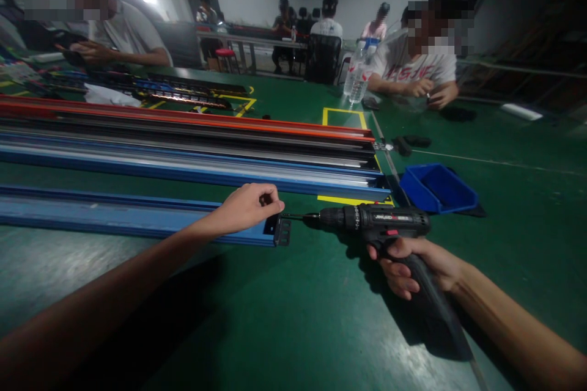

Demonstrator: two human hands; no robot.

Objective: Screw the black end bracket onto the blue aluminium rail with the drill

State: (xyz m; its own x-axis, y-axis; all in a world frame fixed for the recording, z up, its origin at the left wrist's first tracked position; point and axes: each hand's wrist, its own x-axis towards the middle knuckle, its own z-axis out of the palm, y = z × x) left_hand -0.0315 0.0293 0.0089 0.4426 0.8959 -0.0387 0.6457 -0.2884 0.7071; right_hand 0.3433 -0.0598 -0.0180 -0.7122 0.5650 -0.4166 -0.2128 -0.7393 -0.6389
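Observation:
My right hand (pixel 408 266) is wrapped round the handle of a black cordless drill (pixel 383 220), which lies level and points left. Its long bit (pixel 296 216) reaches the black end cap (pixel 283 232) on the near blue metal profile (pixel 151 220). Over that end of the profile is my left hand (pixel 254 203), thumb and forefinger pinched together beside the bit's tip. Whatever sits between those fingertips, if anything, is hidden or too small to name.
Behind lie more long profiles, blue (pixel 275 176) and orange (pixel 229 121). A blue bin (pixel 438 186) stands right of their ends, with plastic bottles (pixel 358 76) farther back. Across the green table (pixel 513 226) sit people, one at right (pixel 413 67) and one at left (pixel 132 33).

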